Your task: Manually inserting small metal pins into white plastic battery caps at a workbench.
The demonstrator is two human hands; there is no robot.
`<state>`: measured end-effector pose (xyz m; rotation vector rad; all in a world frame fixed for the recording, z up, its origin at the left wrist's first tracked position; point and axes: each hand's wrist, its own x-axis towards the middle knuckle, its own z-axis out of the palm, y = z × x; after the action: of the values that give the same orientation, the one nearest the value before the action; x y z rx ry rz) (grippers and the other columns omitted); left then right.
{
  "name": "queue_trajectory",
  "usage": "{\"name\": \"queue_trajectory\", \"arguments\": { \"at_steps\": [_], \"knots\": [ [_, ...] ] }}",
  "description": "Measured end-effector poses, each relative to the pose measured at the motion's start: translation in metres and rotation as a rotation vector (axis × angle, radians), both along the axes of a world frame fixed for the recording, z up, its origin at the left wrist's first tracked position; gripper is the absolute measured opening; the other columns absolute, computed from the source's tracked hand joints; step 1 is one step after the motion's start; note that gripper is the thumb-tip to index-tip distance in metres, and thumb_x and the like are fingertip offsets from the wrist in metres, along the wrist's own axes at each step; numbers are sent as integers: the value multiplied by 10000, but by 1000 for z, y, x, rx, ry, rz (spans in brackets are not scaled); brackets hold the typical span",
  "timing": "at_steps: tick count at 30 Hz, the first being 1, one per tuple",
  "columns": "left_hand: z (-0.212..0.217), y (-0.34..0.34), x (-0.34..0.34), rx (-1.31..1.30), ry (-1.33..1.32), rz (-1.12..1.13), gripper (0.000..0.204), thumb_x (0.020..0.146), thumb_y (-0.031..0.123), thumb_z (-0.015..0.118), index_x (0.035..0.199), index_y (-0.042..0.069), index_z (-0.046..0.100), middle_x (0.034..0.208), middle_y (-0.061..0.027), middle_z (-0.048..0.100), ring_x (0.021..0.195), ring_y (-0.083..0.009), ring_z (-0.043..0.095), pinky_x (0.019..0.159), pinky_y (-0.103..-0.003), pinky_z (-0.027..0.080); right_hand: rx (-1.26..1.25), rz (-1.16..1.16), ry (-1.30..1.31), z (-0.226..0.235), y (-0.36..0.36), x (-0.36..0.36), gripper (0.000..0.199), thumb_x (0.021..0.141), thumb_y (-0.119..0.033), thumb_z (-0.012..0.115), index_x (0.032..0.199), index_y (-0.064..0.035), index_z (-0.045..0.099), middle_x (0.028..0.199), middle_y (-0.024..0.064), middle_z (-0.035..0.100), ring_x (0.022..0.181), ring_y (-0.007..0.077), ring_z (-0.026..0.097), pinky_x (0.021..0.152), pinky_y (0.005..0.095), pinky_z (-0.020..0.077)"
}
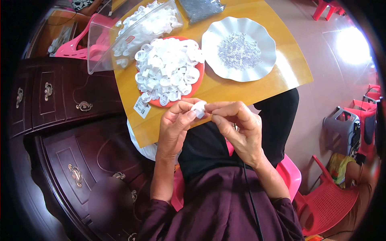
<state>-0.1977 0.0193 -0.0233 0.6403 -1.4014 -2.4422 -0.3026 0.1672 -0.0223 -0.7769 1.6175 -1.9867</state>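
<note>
In front of my lap, at the table's near edge, my left hand (173, 127) pinches a small white plastic part (199, 109) between thumb and fingers. My right hand (243, 130) comes to it from the other side, its thumb and fingers drawn together and the fingertips against or just beside the part. Whatever those right fingers grip is too small to make out. Just beyond my left hand, a red round tray (198, 85) carries a heap of similar white plastic parts (167, 66). A white scalloped plate (261, 71) farther right holds a pile of small clear, thin pieces (240, 51).
A clear plastic bin (100, 56) of white parts leans at the table's (287, 38) far left, near a bag of dark pieces (201, 9). A printed label (141, 107) lies by the tray. Dark wooden drawers (60, 100) stand left; a red chair (327, 197) and grey stool (341, 127) stand right.
</note>
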Motion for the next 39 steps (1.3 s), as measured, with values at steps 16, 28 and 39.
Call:
{"name": "queue_trajectory", "arguments": {
  "at_steps": [16,28,39],
  "knots": [
    [-7,19,-13,-74,71,177,177,957,72,572,1098,-29,607,1061,-117,654,970,-196,649,907,-363,523,-38,-93,-233,-9,-10,4,105,924,-35,645,1017,13,634,1055,93,677,888,98,654,698,216,546],
    [-4,22,-16,-135,79,198,170,950,66,596,1084,-38,612,1080,-108,633,986,-181,639,905,-351,528,-43,-162,-158,-11,-13,3,89,889,-23,669,973,0,649,986,78,705,835,106,683,635,219,556],
    [-4,25,-19,-202,39,219,111,916,3,625,1025,-18,627,1107,-106,614,972,-166,628,908,-317,502,-51,-166,-157,-12,-11,1,71,890,-13,662,959,0,647,978,78,711,833,102,684,635,219,559]
  ]
}}
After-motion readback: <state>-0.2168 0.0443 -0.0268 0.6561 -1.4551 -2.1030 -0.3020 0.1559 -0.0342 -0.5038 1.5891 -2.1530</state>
